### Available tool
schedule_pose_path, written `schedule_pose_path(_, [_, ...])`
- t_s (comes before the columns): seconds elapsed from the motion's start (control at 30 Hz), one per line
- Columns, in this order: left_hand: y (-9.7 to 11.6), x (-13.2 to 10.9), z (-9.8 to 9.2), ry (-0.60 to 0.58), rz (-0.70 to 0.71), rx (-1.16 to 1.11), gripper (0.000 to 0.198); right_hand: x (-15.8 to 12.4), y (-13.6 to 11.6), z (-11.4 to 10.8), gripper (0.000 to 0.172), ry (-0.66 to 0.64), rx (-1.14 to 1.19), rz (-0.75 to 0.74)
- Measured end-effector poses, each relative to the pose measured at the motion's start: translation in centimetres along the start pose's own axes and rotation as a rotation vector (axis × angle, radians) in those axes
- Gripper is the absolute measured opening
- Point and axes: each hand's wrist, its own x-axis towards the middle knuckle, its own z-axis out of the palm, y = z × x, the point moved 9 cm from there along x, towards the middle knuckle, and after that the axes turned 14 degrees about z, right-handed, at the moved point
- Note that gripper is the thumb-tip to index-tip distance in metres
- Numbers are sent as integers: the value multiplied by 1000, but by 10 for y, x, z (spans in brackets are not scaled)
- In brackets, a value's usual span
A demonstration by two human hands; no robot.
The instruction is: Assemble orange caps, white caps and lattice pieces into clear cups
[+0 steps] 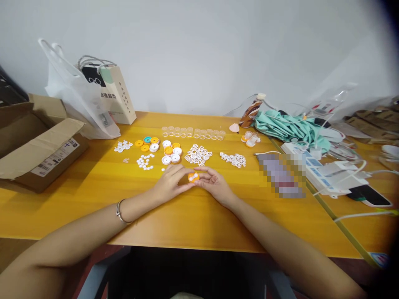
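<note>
Between my two hands is a small round orange plastic cap with white round pieces inside it. The fingertips of my left hand pinch it from the left, and those of my right hand grip its right side. Just beyond my hands lies a pile of white lattice-like plastic pieces. Orange and white round caps stand in a stacked group behind my left hand. To their left are small white discs and more coloured caps.
Clear cups stand in a row at the back. More white cut-out pieces lie to the right, before a power strip with cables and a green cloth bundle. An open cardboard box and bags occupy the left.
</note>
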Motion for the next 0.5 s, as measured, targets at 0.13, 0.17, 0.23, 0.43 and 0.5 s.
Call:
schedule_pose_path(0.13, [-3, -5, 3, 34, -35, -77, 28, 2, 4, 1, 37, -31, -3, 57])
schedule_pose_path(0.17, [-4, -7, 3, 33, -44, -85, 27, 3, 5, 1, 38, -36, -10, 70])
schedule_pose_path(0.23, [-4, -7, 1, 24, -40, -83, 30, 4, 7, 1, 38, -32, -19, 82])
schedule_pose_path(0.43, [-33, -2, -24, 57, -122, 113, 32, 6, 10, -6, 38, 60, -48, 104])
schedule_pose_path(0.5, [-52, -3, -30, 44, -233, 231, 27, 7, 10, -8, 39, 95, -67, 104])
